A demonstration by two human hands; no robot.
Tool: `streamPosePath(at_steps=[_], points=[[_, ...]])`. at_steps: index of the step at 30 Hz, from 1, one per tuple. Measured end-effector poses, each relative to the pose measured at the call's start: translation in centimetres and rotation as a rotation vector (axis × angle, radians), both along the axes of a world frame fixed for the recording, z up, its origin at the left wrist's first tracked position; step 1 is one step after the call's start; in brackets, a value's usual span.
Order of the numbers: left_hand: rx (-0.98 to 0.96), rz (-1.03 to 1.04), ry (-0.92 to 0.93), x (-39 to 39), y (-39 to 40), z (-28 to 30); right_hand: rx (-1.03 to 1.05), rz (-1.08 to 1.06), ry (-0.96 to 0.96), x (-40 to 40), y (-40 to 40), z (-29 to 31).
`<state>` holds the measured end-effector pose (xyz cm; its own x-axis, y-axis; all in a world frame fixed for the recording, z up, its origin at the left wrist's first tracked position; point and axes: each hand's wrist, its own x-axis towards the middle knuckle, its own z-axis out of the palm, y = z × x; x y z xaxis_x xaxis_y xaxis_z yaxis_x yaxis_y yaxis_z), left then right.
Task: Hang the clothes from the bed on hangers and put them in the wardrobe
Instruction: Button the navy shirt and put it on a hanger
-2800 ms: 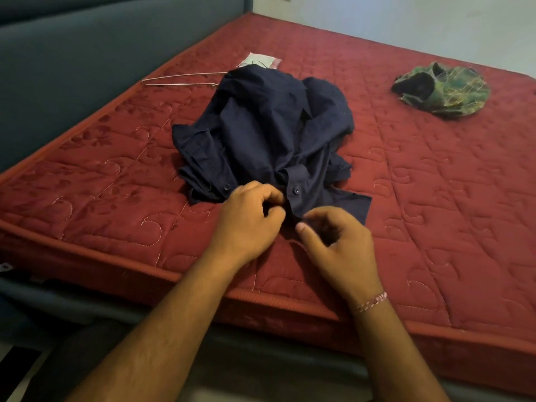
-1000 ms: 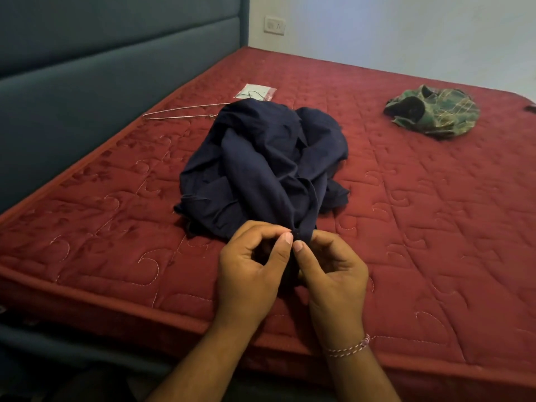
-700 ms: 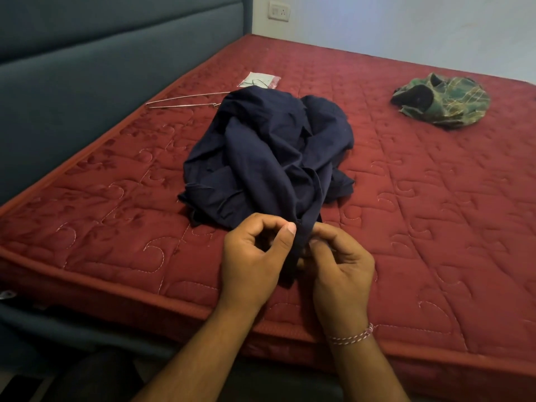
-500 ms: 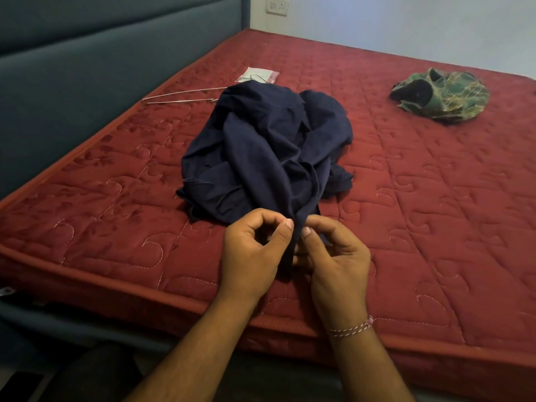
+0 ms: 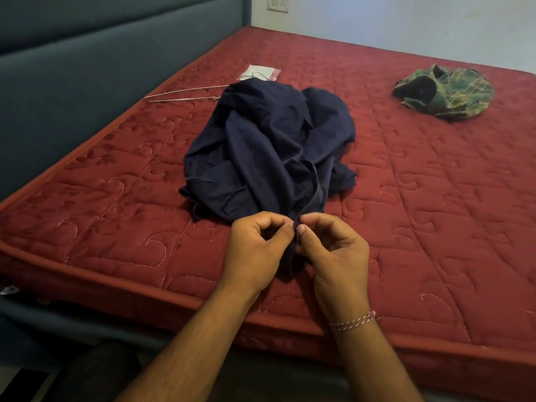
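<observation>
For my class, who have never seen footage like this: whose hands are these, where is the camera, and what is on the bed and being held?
There is no machine here. A person wears a camera on the head, so the one picture looks forward and down at their own hands. The left hand and right hand both pinch an edge of a crumpled navy shirt lying on a red mattress; that pinch is the grip. Behind the shirt lie a wire hanger and a small white packet. A green patterned garment is bunched up far right.

Shirt (image 5: pixel 269 152) mid-mattress (image 5: pixel 435 213); hanger (image 5: pixel 185 94) behind-left, second garment (image 5: pixel 443 92) far right.
</observation>
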<state>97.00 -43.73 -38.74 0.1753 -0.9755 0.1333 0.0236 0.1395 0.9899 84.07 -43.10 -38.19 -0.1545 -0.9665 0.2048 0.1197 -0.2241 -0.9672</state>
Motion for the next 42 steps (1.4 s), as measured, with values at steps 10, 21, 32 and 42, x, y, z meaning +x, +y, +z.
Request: streamPosePath(at_steps=[10, 21, 32, 42], points=[[0.019, 0.003, -0.019, -0.3, -0.1, 0.0, -0.114, -0.179, 0.311, 0.8, 0.1, -0.5], [-0.014, -0.020, -0.016, 0.0, -0.1, -0.2, -0.110, -0.192, 0.308, 0.7, 0.8, -0.4], [-0.114, -0.083, 0.022, 1.8, 0.8, 2.1, 0.044, 0.011, 0.022, -0.3, 0.8, 0.9], [-0.345, -0.069, -1.094, 7.5, 1.3, 1.2, -0.310, -0.064, 0.773, -1.4, 2.8, 0.1]])
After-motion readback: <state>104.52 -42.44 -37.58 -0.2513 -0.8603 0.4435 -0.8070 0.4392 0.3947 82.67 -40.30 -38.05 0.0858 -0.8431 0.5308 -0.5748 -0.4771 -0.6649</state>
